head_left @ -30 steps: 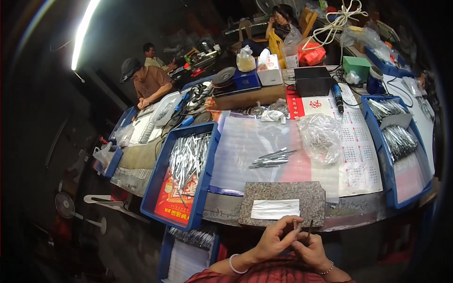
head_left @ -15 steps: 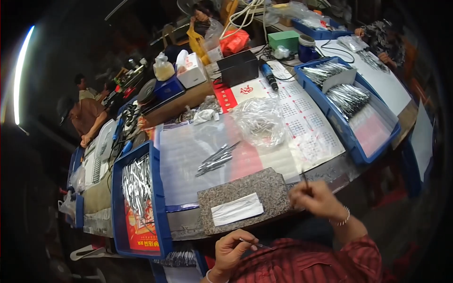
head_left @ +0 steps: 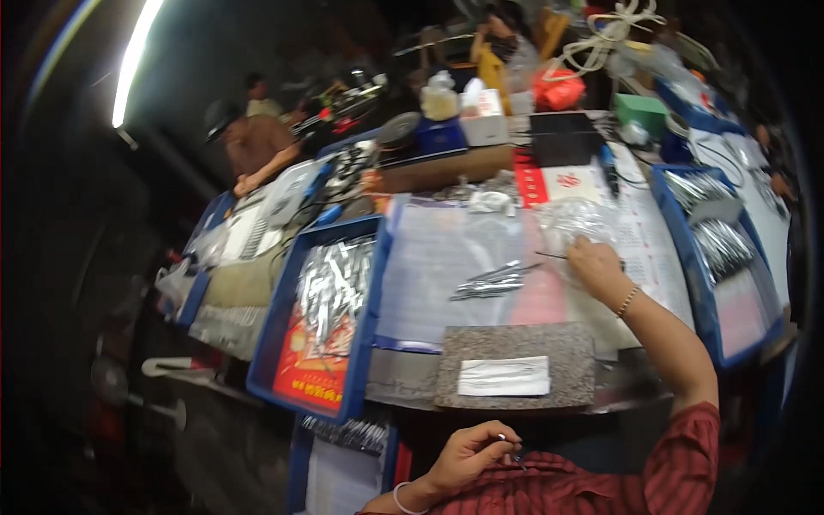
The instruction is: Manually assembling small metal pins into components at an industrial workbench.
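Note:
My right hand (head_left: 596, 268) is stretched out over the worktable, beside a clear plastic bag (head_left: 573, 219). Its closed fingers hold a thin dark rod (head_left: 552, 255) that points left. Close to my body, my left hand (head_left: 472, 457) pinches a small slim metal piece (head_left: 518, 455), partly covered by the fingers. A small heap of slim silver metal pieces (head_left: 489, 283) lies on the plastic-covered mat (head_left: 421, 296), left of the rod. In front of me is a speckled stone slab (head_left: 515, 337) with a folded white cloth or paper (head_left: 504, 378) on it.
Blue trays of silver pieces stand left (head_left: 257, 378) and right (head_left: 699, 322); another tray (head_left: 296, 472) sits below the table edge. At the back are a black box (head_left: 566, 139), a tissue box (head_left: 485, 129) and a blue-black handheld tool (head_left: 610, 172). A co-worker (head_left: 257, 146) sits far left.
My right hand has reached forward from beside the slab to the plastic bag, carrying the rod. The view has turned, shifting the table rightward. My left hand keeps its pinch near my body.

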A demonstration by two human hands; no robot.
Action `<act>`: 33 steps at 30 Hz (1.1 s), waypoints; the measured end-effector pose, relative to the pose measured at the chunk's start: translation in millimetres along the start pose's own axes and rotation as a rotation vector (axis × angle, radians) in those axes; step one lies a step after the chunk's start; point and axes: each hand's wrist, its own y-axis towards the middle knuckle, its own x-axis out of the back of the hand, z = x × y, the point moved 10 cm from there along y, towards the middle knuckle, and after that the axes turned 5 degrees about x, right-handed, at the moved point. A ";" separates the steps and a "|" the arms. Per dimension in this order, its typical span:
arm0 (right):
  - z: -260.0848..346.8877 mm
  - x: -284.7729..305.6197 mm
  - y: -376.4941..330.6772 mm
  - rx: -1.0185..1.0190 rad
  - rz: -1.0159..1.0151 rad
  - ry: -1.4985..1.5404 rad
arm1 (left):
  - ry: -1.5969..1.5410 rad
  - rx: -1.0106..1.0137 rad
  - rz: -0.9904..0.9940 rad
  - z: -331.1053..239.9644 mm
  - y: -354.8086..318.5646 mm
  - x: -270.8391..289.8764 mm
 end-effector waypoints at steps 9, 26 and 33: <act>7.9 18.5 -1.7 0.068 0.004 -0.012 | -0.061 0.006 -0.016 7.6 -6.6 4.3; 12.3 90.1 -38.6 -0.041 -0.341 0.431 | 0.025 -0.034 -0.020 1.8 -8.3 -16.5; 88.9 118.6 -173.9 -0.407 -0.339 1.758 | -0.073 0.018 -0.066 20.8 11.8 -12.4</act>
